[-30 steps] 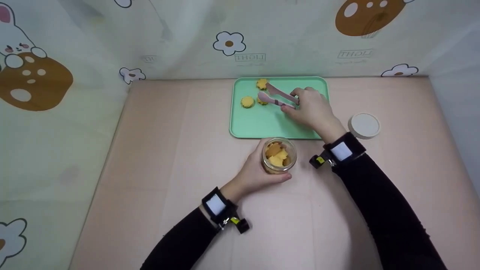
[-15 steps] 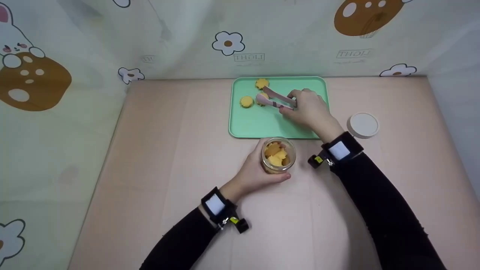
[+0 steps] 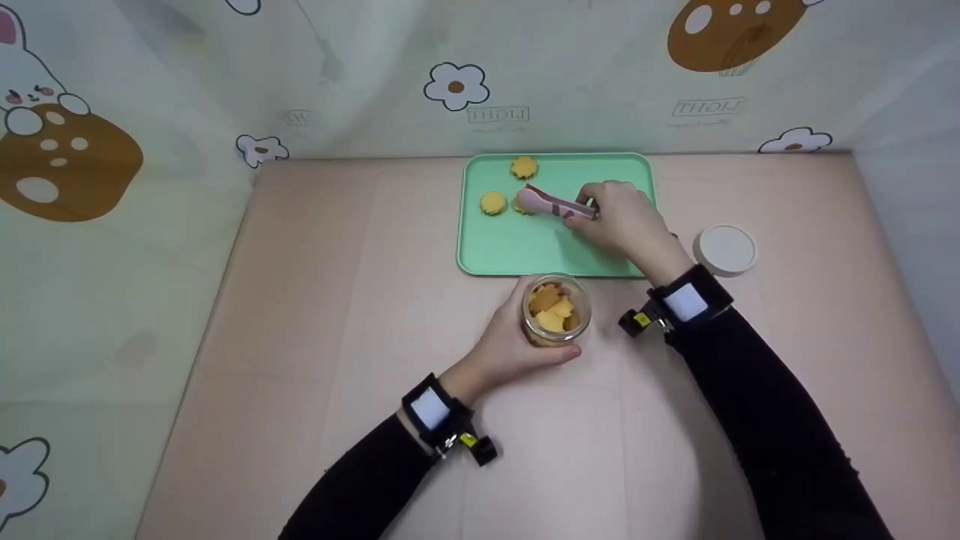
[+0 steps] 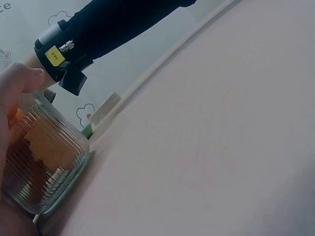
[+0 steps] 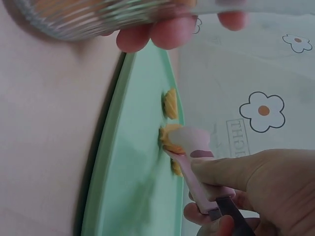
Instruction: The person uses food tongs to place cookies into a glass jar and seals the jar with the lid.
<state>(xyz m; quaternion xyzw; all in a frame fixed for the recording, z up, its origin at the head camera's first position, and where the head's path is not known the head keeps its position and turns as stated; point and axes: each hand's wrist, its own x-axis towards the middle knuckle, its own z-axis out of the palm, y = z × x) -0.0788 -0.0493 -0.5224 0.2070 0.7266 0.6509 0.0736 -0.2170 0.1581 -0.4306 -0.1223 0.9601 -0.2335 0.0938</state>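
Note:
My left hand [image 3: 510, 341] grips a ribbed glass jar [image 4: 47, 157] that stands on the table and holds several yellow cookies [image 3: 551, 309]. Over the green tray [image 3: 510, 251], my right hand [image 3: 626, 217] pinches a pair of pink tongs [image 3: 551, 204]. In the right wrist view, the tips of the tongs [image 5: 189, 140] lie around a scalloped yellow cookie [image 5: 170, 135], which they partly hide. Two more cookies lie on the tray: one at its back edge [image 3: 523, 167] and one to the left [image 3: 493, 203].
A round white lid [image 3: 726, 250] lies on the pinkish table [image 3: 360, 300], right of the tray and close to my right wrist. A patterned cloth wall [image 3: 360, 75] rises behind the tray and along the left side.
The tongs' arms, spread apart before, have come together at the middle cookie as my right hand squeezes. My left hand and the jar stay put.

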